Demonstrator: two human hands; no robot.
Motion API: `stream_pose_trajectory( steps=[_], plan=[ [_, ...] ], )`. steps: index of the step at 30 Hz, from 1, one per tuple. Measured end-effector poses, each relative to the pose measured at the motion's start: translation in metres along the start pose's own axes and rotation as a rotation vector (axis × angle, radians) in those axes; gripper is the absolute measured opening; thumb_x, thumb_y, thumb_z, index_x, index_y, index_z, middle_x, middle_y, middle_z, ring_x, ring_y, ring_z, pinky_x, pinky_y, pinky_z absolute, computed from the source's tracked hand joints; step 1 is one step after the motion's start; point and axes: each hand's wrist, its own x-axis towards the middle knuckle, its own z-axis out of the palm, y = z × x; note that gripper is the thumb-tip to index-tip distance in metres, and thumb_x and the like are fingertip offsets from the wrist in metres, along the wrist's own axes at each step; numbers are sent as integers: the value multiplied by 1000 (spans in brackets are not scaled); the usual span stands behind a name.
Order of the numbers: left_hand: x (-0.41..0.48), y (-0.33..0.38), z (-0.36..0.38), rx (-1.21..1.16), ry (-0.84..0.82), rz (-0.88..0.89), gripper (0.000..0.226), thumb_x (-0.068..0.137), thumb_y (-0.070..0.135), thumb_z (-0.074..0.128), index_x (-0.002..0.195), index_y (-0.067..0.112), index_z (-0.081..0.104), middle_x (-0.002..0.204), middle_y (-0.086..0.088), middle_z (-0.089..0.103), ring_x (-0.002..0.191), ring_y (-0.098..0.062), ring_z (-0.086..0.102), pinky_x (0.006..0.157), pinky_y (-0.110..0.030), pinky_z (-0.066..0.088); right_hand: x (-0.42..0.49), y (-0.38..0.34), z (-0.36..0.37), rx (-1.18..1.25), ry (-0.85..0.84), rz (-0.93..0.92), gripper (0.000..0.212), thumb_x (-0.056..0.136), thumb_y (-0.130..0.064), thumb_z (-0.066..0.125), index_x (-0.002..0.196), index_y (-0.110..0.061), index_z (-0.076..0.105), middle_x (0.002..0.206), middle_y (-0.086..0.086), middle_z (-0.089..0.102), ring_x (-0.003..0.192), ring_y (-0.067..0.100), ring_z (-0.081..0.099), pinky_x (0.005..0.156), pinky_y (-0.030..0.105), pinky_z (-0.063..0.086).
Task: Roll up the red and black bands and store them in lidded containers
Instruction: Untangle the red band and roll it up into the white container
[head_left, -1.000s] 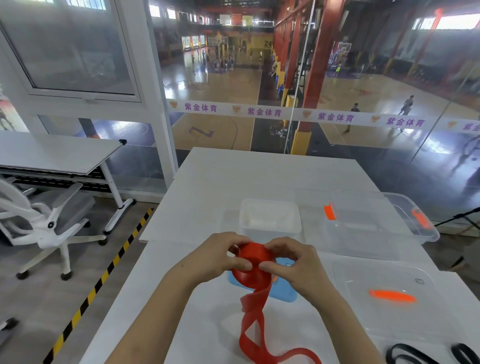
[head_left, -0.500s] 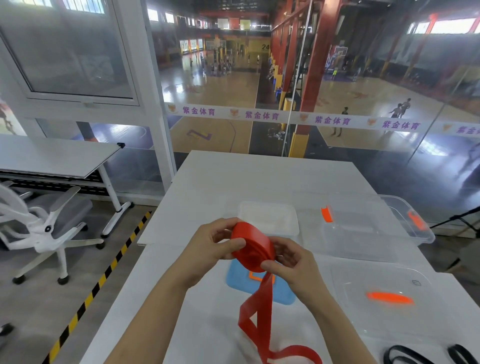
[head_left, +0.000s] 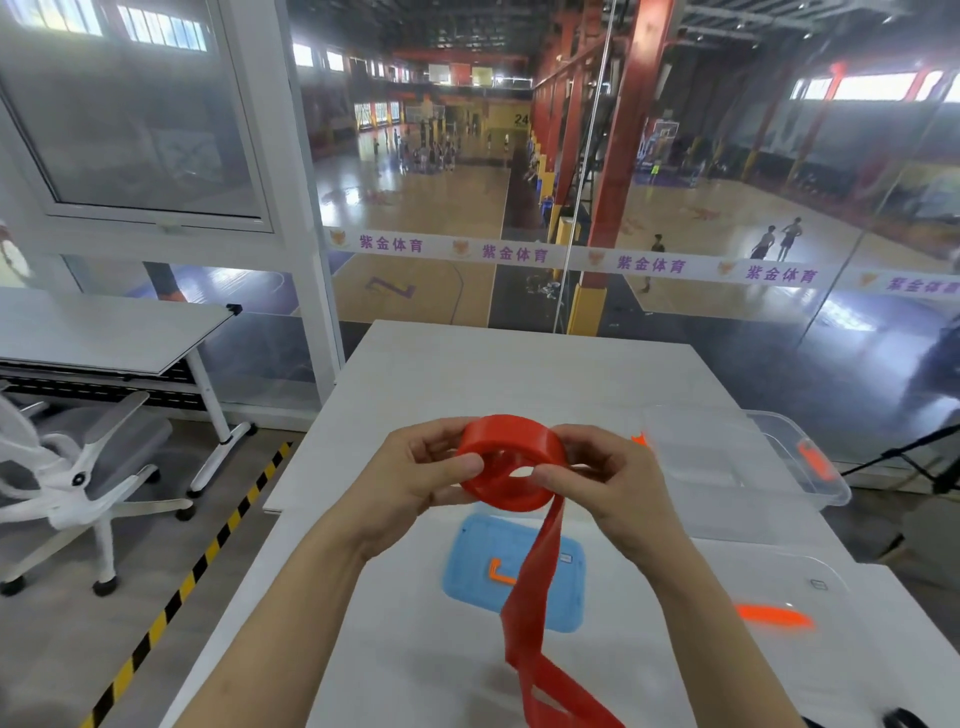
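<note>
Left hand pinched the left rim of the red band roll, held above the table. Roll sat between both hands, partly wound, loose tail hanging down from its right side over the blue lid below the hands. Right hand gripped the roll's right rim. Right of the hands: clear container. Below-right of them: clear lid with orange tab.
</note>
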Motion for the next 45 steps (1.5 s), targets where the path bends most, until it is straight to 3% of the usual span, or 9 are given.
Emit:
stream_pose_trajectory(
  steps=[7, 15, 19, 24, 29, 32, 37, 40, 45],
  plan=[
    [11, 11, 16, -67, 94, 77, 47, 84, 27, 70, 129, 14, 69, 123, -12, 75, 118, -29, 72, 95, -46, 62, -7, 6, -6, 104, -11, 94, 33, 81, -4, 86, 106, -25, 79, 101, 1, 83, 96, 16, 79, 87, 27, 59],
    [15, 20, 14, 40, -82, -111, 41, 89, 22, 72, 129, 12, 68, 126, -7, 75, 120, -25, 72, 98, -46, 61, 6, -11, -17, 130, 66, 27, 22, 88, -12, 83, 107, -21, 80, 99, 6, 83, 97, 27, 79, 92, 35, 63],
    [21, 35, 14, 390, -93, -95, 36, 91, 18, 79, 125, 27, 72, 120, 9, 77, 113, -13, 73, 95, -30, 60, 19, -24, -27, 47, 18, 5, 21, 86, -16, 84, 107, -18, 81, 96, 5, 83, 94, 24, 79, 90, 32, 63],
    [29, 58, 26, 530, -108, -4, 36, 89, 16, 81, 116, 37, 72, 105, 18, 80, 98, 4, 74, 72, -9, 56, 30, -37, -41, -114, -156, 3, 23, 82, -19, 88, 104, -21, 82, 91, 0, 83, 88, 19, 79, 84, 28, 64],
    [31, 62, 33, 460, -68, 49, 31, 91, 15, 78, 118, 30, 74, 105, 7, 81, 99, -11, 78, 78, -22, 63, 34, -38, -44, -89, -171, 21, 28, 83, -18, 88, 110, -20, 80, 96, 0, 83, 92, 19, 80, 90, 33, 65],
    [28, 58, 37, 373, -37, 95, 29, 93, 13, 76, 113, 34, 73, 106, 8, 80, 97, -8, 77, 73, -19, 61, 26, -26, -42, -39, -147, 39, 31, 83, -16, 87, 112, -19, 78, 101, 3, 83, 97, 22, 80, 95, 41, 64],
    [27, 49, 43, 229, 23, 126, 30, 95, 15, 73, 121, 29, 71, 112, 5, 80, 105, -14, 77, 78, -22, 62, 13, -9, -41, 30, -60, 29, 35, 83, -18, 88, 116, -19, 78, 106, 4, 82, 105, 23, 78, 101, 48, 61],
    [26, 44, 43, 191, -21, 89, 31, 97, 15, 71, 124, 28, 70, 117, 5, 78, 108, -14, 76, 82, -26, 63, 12, -11, -43, 11, -13, 3, 35, 81, -18, 89, 115, -17, 78, 102, 3, 83, 100, 23, 79, 96, 44, 63],
    [29, 51, 34, 389, -125, 23, 42, 89, 17, 81, 127, 30, 69, 119, 12, 77, 112, -7, 73, 93, -23, 59, 22, -30, -53, -145, -78, -41, 26, 80, -26, 89, 104, -29, 80, 93, -7, 83, 91, 15, 79, 85, 30, 65]
  ],
)
